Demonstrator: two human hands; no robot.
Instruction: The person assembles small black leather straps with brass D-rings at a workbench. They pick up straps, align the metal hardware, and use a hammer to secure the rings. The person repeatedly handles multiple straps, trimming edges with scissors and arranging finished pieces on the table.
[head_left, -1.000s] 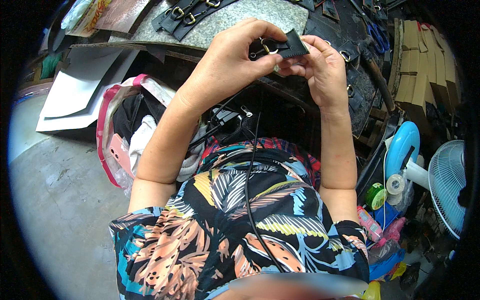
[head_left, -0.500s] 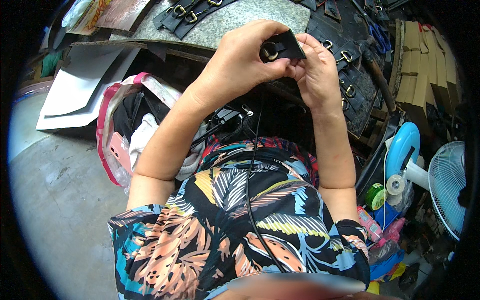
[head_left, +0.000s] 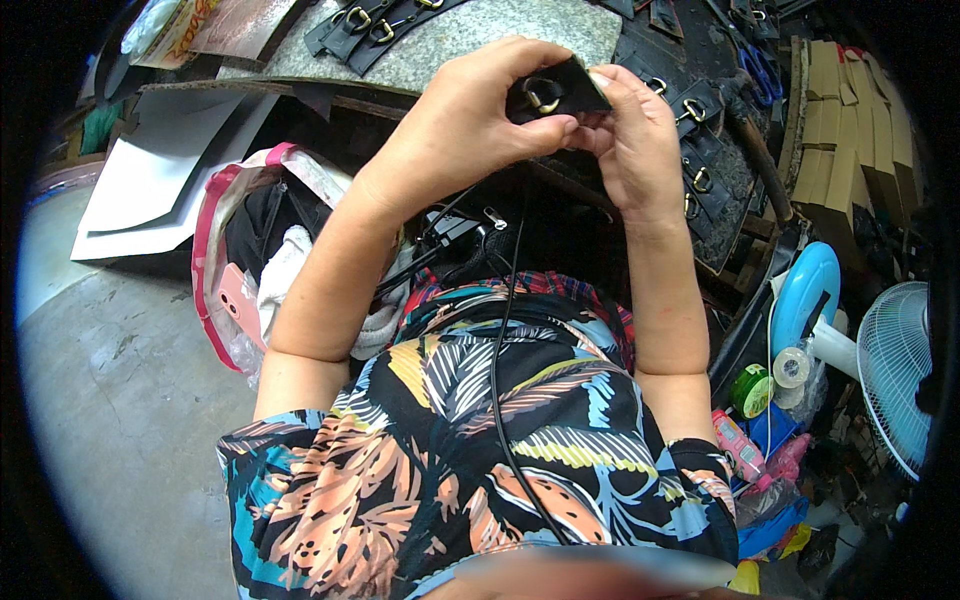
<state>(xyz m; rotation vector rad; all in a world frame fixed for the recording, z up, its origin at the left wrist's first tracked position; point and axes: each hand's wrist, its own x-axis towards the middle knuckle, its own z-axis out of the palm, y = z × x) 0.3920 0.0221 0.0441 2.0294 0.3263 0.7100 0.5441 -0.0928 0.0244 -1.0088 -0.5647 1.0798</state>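
A black leather piece with a brass-coloured D-ring (head_left: 575, 92) is held up between both hands, over the near edge of the workbench. My left hand (head_left: 490, 110) wraps its thumb and fingers around the left part of the piece, framing the ring. At the piece's right edge, my right hand (head_left: 637, 135) pinches with thumb and fingertips; its fingers are partly hidden behind the leather. Similar black leather pieces with metal rings (head_left: 372, 28) lie on the grey stone slab (head_left: 470, 60) beyond my left hand. More ringed black pieces (head_left: 694, 112) lie to the right of my right hand.
Blue-handled scissors (head_left: 762, 75) lie at the far right of the bench. Stacked tan cardboard pieces (head_left: 835, 130), a blue round thing (head_left: 803, 295) and a white fan (head_left: 893, 365) stand on the right. Left are white sheets (head_left: 150, 190) and a pink-trimmed bag (head_left: 210, 285) holding a pink phone.
The leather piece has tilted slightly, and its ring has shifted a little left and down. My left hand has moved slightly left with it; my right hand keeps its pinch.
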